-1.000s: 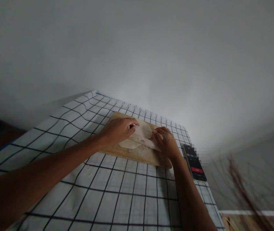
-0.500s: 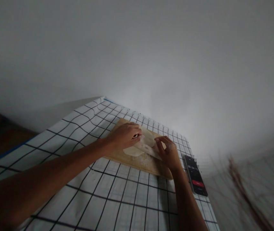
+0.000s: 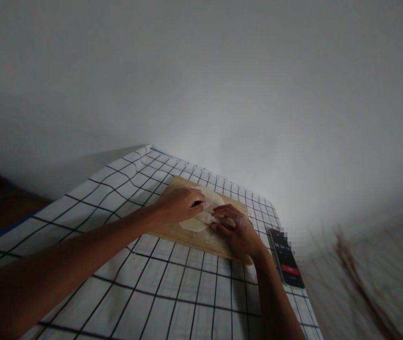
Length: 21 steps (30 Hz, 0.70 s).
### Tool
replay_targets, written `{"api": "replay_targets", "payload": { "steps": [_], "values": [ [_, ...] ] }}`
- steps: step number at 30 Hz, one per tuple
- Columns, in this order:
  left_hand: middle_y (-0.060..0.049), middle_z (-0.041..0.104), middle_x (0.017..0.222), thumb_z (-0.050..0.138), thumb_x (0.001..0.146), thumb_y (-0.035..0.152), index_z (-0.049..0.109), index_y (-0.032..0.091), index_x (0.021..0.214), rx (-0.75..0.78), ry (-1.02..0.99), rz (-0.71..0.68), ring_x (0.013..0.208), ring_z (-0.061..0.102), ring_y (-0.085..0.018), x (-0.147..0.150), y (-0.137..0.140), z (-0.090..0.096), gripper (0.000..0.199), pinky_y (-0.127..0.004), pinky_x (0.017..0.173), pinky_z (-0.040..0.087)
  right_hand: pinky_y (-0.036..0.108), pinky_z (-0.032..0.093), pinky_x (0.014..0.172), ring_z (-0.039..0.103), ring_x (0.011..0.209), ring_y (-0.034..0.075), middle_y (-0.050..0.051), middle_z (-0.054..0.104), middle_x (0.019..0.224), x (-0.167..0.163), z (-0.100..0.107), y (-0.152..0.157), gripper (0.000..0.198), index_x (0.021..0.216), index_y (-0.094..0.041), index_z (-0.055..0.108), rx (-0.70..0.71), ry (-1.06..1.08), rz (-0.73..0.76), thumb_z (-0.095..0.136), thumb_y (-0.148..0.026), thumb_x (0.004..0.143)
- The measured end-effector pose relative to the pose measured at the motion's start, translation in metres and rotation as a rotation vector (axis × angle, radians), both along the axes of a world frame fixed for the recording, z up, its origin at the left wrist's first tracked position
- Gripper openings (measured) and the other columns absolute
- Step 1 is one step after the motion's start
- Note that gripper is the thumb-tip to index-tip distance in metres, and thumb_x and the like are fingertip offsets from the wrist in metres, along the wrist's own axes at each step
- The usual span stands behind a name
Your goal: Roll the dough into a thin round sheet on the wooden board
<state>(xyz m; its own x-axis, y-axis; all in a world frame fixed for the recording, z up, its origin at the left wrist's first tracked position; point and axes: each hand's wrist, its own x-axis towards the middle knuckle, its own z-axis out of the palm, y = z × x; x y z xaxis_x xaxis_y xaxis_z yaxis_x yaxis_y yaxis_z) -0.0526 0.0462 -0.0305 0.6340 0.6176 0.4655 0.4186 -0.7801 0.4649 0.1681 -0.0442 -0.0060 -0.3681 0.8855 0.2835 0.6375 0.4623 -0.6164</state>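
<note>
A thin, flat round of dough (image 3: pixel 191 224) lies on a wooden board (image 3: pixel 201 241). Across it runs a short pale rod dusted with flour, which looks like a rolling pin (image 3: pixel 205 217). My left hand (image 3: pixel 184 204) is curled over the pin's left end, knuckles up, and covers part of the dough. From the right, my right hand (image 3: pixel 233 227) closes its fingers and thumb around the pin's other end. Flour whitens the fingertips. Both ends of the pin are hidden by the hands.
The board rests on a white cloth with black grid lines (image 3: pixel 187 283). A phone (image 3: pixel 287 259) showing a running timer lies at the table's right edge. Behind is a pale wall (image 3: pixel 201 85). Thin brown twigs (image 3: pixel 353 278) stand at the right.
My right hand has moved left, closer to my left hand, and its fingers have gone from a pinch near the dough's edge to around the pin. The left hand has barely moved.
</note>
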Motion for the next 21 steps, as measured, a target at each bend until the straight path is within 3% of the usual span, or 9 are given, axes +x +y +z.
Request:
{"api": "replay_targets", "payload": {
  "steps": [11,17,21],
  "values": [
    [-0.001,0.061,0.071,0.045,0.097,0.035,0.061,0.019,0.069,0.024,0.048,-0.005,0.065,0.053,-0.015,-0.0007,0.0004,-0.0006,0.035,-0.029,0.061,0.031,0.033,0.050,0.090,0.063,0.101,0.019,0.002,0.067,0.106,-0.0046,0.0004,-0.0044,0.018,0.108,-0.026,0.063,-0.099,-0.013,-0.075,0.068,-0.028,0.090],
    [-0.002,0.063,0.074,0.046,0.097,0.035,0.063,0.018,0.074,0.000,0.051,-0.018,0.067,0.054,-0.015,0.0014,0.0012,-0.0044,0.034,-0.028,0.061,0.031,0.030,0.049,0.083,0.060,0.093,0.018,0.001,0.064,0.096,-0.0089,-0.0005,0.0001,0.013,0.098,-0.025,0.063,-0.089,0.022,-0.046,0.070,-0.029,0.088],
    [-0.002,0.062,0.073,0.048,0.096,0.034,0.063,0.018,0.074,-0.018,0.069,-0.015,0.068,0.054,-0.015,0.0031,0.0032,-0.0081,0.031,-0.028,0.062,0.030,0.031,0.048,0.087,0.058,0.098,0.018,0.002,0.062,0.098,-0.0085,-0.0018,0.0020,0.006,0.088,-0.023,0.061,-0.123,0.017,0.048,0.067,-0.025,0.090]
  ]
}}
